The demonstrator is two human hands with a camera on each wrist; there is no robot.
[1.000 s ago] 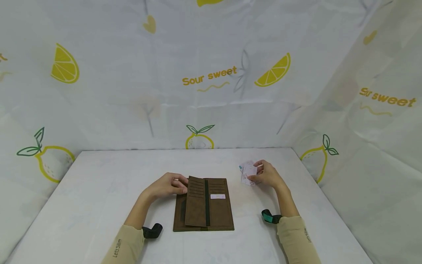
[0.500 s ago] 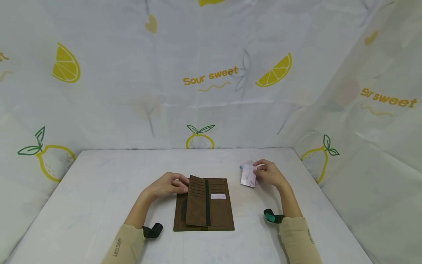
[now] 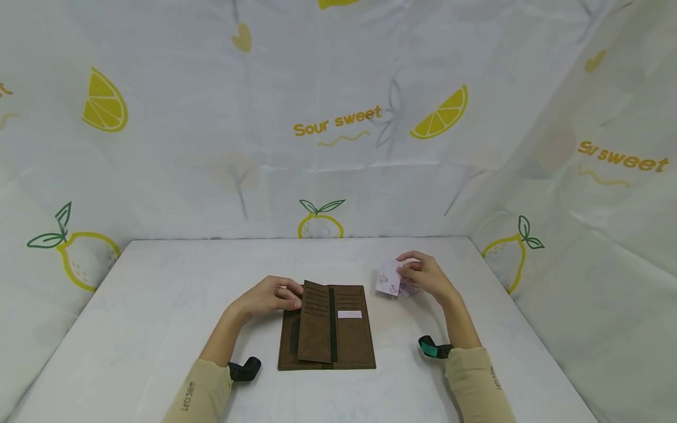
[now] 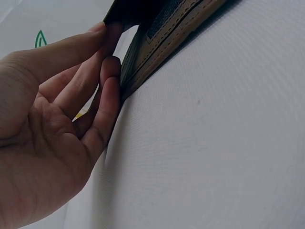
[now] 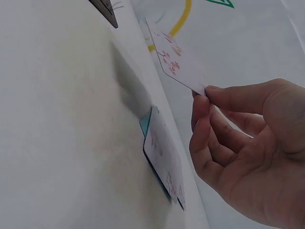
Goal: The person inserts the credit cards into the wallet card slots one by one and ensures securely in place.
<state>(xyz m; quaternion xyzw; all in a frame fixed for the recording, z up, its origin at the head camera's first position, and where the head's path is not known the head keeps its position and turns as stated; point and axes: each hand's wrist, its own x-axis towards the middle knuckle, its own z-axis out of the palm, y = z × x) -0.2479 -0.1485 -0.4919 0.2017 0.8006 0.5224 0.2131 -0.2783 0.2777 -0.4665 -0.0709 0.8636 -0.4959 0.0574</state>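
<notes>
An opened brown wallet [image 3: 354, 346] lies on the white table, with a pale card [image 3: 349, 315] partly showing in a slot on its right side. My left hand [image 3: 270, 295] pinches the upper left corner of the wallet's inner card flap [image 3: 314, 338], which stands lifted off the left cover. In the left wrist view, thumb and fingertips meet at the flap's dark edge [image 4: 125, 12]. My right hand [image 3: 425, 279] pinches a white card with pink flower print [image 5: 174, 59] by one end, above the table. Below it rests a small pile of similar cards [image 5: 164, 157].
A white table [image 3: 185, 276] carries the wallet and cards. Behind and to the right hangs a pale curtain [image 3: 211, 147] with lemon prints, meeting the table's far edge. The wallet's corner [image 5: 106, 12] shows at the top of the right wrist view.
My right hand has lifted a card off the pile and moved it slightly left, towards the wallet. The card's face has turned. My left hand stays at the flap.
</notes>
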